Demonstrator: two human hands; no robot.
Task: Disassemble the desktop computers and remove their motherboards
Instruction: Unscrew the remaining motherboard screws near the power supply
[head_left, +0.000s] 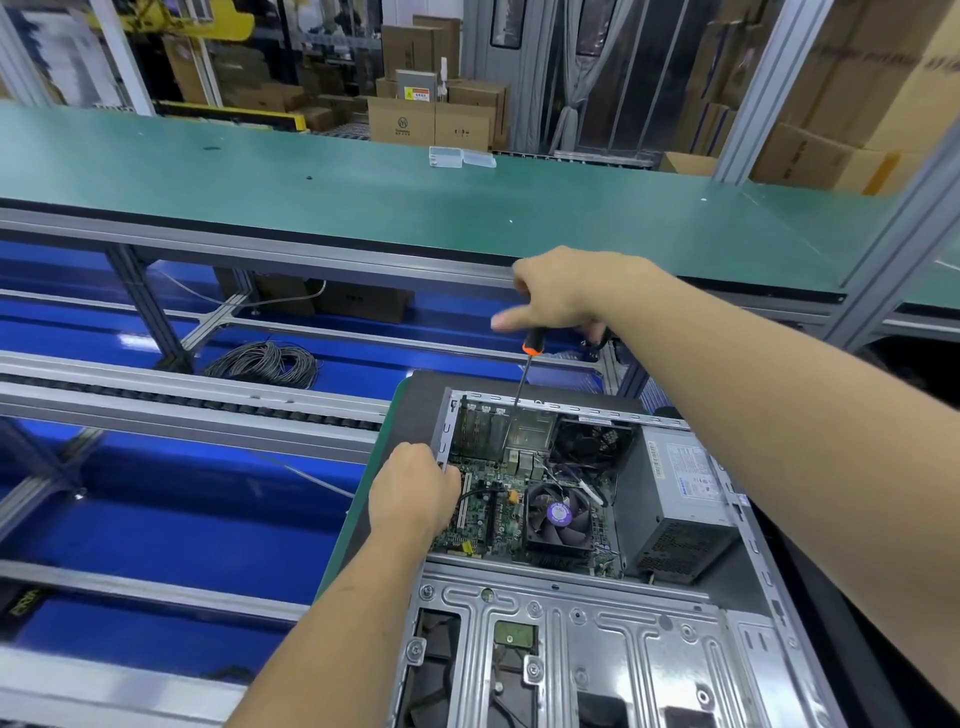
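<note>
Two hands | left (413, 488) grips case (597, 623) edge | right (558, 296) holds screwdriver (522, 379) over motherboard (498, 514)

Single head-mounted wide-angle view; looks forward and steeply down from above; open computer case (597, 571) close beneath at lower right; green surface (363, 197) farther ahead; frame edges bowed.

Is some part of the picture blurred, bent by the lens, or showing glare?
In the head view, the right hand gripping the screwdriver has a motion-blurred finger; the straight conveyor rails and frame post look bowed by the wide-angle lens; glare patches sit on the glossy blue floor; the cardboard boxes behind are soft; the motherboard is fairly sharp.
</note>
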